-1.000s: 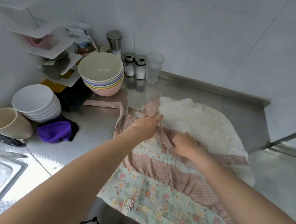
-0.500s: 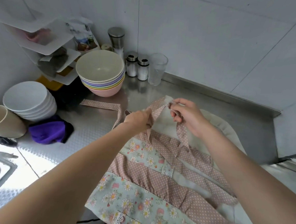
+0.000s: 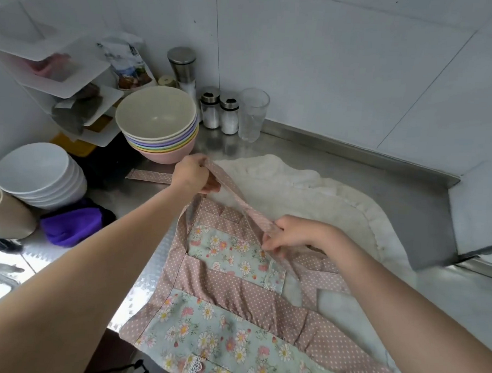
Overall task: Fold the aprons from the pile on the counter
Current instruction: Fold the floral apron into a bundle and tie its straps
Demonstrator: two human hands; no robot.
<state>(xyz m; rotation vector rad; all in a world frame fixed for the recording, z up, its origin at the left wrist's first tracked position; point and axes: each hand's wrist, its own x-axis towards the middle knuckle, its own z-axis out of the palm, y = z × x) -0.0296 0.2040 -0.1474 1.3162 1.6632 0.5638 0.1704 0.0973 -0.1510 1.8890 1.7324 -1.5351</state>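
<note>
Landmark: the floral apron (image 3: 233,305), spread flat on the steel table (image 3: 320,150), its bib end toward the wall and its hem hanging off the table's near edge. The polka-dot strap (image 3: 238,203) was stretched in the air above the bib, long axis running diagonally from beyond the apron's far-left corner down to the right side of the bib. Left hand (image 3: 192,175) held the far, high end, grip pinched tight on the strap, just past the apron's top-left corner and close to the stacked coloured bowls (image 3: 159,124). Right hand (image 3: 296,237) held the near, low end, grip also closed on the strap, fingers curled over it right above the bib's right edge. So the apron body lay below and toward the person from both grips; right hand was nearer the cloth, almost touching it, left hand was lifted clear. A second strap piece (image 3: 148,176) lay flat on the table left of the apron's top corner. A white frilled cloth (image 3: 323,201), probably another apron, sat under and beyond the floral one, on its right. Judgement: strap probably gets laid down across the bib next, so the left hand has the longer travel, inward toward the apron's middle. Folding of the body not yet begun.
</note>
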